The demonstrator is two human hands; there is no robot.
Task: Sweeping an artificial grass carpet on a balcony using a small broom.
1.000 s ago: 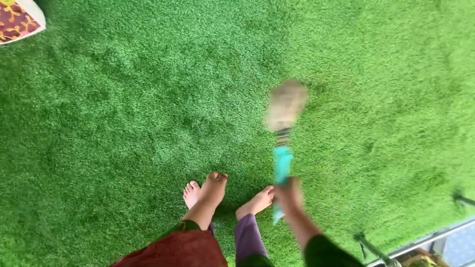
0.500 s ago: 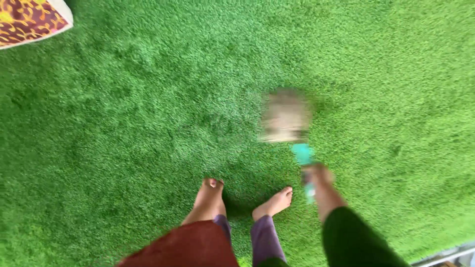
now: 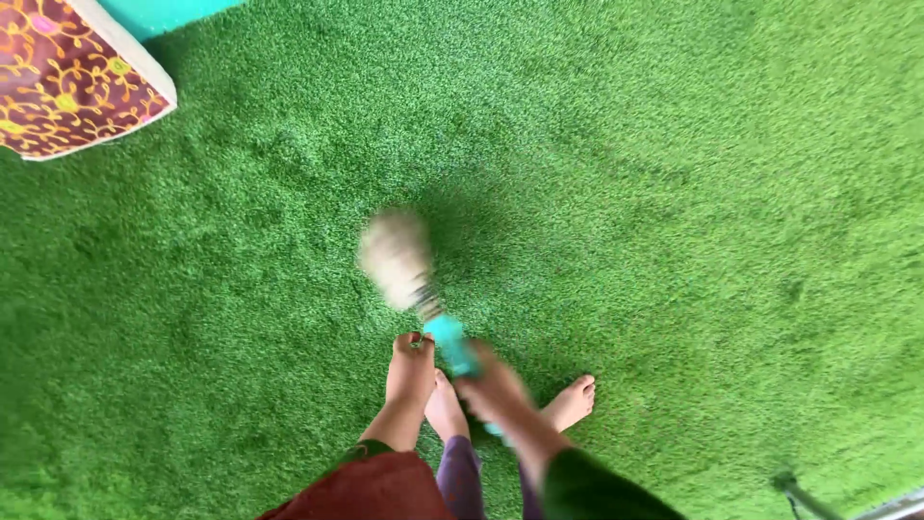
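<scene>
Your broom [image 3: 414, 274] pointed forward and to the left over the green artificial grass [image 3: 674, 193], its pale bristle head blurred and just ahead of your feet. The turquoise handle ran back from the bristles, past a short dark wound section, into your right hand [image 3: 491, 385]. That hand was closed around the handle, fingers wrapped over it, low in the view and above your feet. A dark green sleeve [image 3: 597, 491] covered the forearm behind it. Your left hand did not appear in the view.

Your bare feet stood on the grass beneath the hand: the left foot [image 3: 411, 371] lay just beside the near end of the handle, and the right foot [image 3: 570, 404] sat to the other side, toes pointing forward. A reddish-brown garment [image 3: 366, 486] and purple trouser legs [image 3: 462, 477] filled the bottom edge.

A cushion [image 3: 67, 82] with a maroon cover and yellow scroll pattern lay at the upper left corner, well apart from the broom, against a turquoise surface [image 3: 164, 12]. A thin dark metal leg [image 3: 794, 486] showed at the lower right.
</scene>
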